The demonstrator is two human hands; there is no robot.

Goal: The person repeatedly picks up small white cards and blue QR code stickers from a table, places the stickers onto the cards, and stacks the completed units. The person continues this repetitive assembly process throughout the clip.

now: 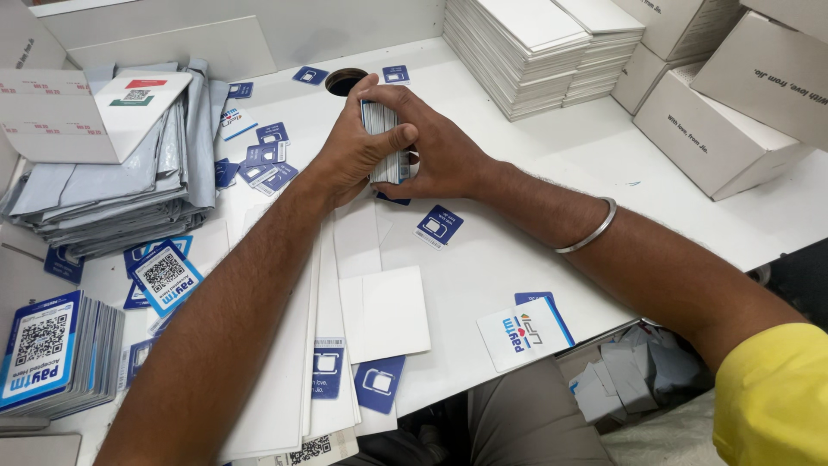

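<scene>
**Squaring up a pack of small cards**

Both hands meet over the white table (535, 173), just in front of a round hole (345, 81) in its top; the left hand (349, 155) and the right hand (435, 147) are closed from opposite sides on a stack of small cards (384, 142), held upright on edge, fingers wrapped over its top and sides; the stack is in the air or just touching the table, which of the two cannot be told.

The step in hand looks like gathering and evening the cards into one tidy block; more blue cards (267, 155) lie loose to the left, and a single blue card (438, 226) lies just below the hands.

The next move would seem to call for a steady squeeze from both sides so no card slips out, then a free spot to set the block down; grey mailing bags (129, 181) are heaped far left, white envelopes (535, 52) are stacked at the back, and white boxes (716, 129) stand to the right.
</scene>
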